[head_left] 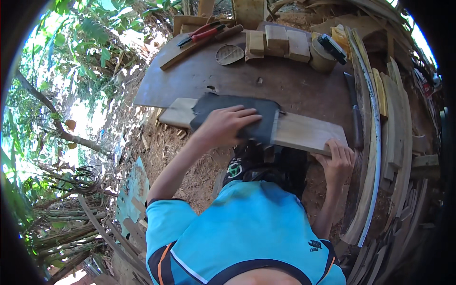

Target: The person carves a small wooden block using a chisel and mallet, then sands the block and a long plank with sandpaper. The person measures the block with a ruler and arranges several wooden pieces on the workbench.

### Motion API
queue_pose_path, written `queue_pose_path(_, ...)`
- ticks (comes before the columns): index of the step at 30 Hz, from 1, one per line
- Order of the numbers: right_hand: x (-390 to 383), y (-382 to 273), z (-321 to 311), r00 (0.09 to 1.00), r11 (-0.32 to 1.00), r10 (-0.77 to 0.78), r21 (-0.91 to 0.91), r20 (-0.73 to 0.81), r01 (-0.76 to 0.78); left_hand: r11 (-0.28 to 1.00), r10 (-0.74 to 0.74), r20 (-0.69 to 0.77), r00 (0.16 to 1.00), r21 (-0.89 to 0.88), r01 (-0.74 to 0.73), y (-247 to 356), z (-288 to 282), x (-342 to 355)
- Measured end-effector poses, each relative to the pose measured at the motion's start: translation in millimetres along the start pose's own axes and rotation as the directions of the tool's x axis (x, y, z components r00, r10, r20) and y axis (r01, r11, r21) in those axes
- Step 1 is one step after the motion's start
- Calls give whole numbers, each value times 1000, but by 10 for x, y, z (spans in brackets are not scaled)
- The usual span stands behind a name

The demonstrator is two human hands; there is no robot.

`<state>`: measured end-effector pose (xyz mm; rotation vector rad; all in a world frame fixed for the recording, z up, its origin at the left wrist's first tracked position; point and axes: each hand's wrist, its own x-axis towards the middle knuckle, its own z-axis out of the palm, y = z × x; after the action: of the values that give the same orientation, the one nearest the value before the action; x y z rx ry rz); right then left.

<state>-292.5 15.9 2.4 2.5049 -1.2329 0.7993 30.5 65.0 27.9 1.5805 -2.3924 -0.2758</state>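
Observation:
A pale wooden board (pixel 311 132) lies crosswise in front of me, along the near edge of the worktable. Over its left-middle part is draped a dark grey sheet that looks like sandpaper (pixel 256 105). My left hand (pixel 230 124) rests flat on this sheet, fingers stretched toward the right and pressing it against the wood. At the board's right end, my right hand (pixel 336 159) grips the near edge, with fingers on top and the thumb at the side. The underside of the board is hidden.
On the brown worktable (pixel 166 85) stand small wood blocks (pixel 277 40), red-handled pliers (pixel 204 34), a round woven-looking disc (pixel 230 54) and a dark device on a roll (pixel 332 49). A long-bladed tool (pixel 355 111) and long strips (pixel 373 142) line the right side.

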Motion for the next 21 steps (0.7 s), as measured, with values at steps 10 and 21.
queue_pose_path(10,-110,47,388,990,994,-109,-39,-91,106,941,-283,-60,957,174,289,-992,49,-601)
queue_pose_path(21,676,-335,320,995,842,-67,538,69,19,1000,2,-134,991,8,-1,220,632,512)
